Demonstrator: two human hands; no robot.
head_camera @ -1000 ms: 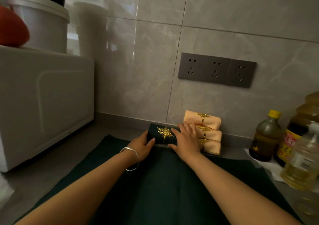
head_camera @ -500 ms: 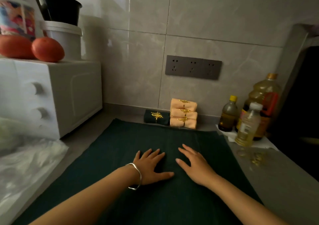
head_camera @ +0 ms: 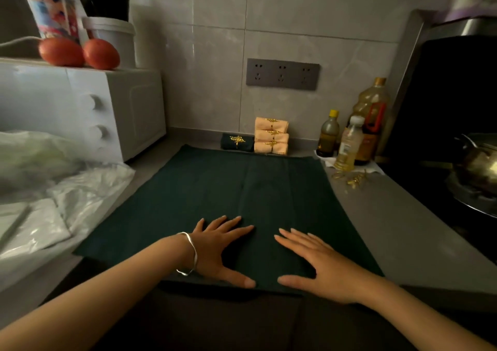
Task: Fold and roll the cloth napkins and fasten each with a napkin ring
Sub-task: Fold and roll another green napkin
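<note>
While both my hands lie flat with fingers straight, they press a dark green cloth napkin spread open on the grey counter. My left hand, a silver bracelet at its wrist, and my right hand sit side by side near the napkin's front edge, holding nothing. Against the tiled wall, a rolled green napkin in a gold ring lies just beside three stacked peach rolls. Loose gold napkin rings lie to the right, near the oil bottles.
</note>
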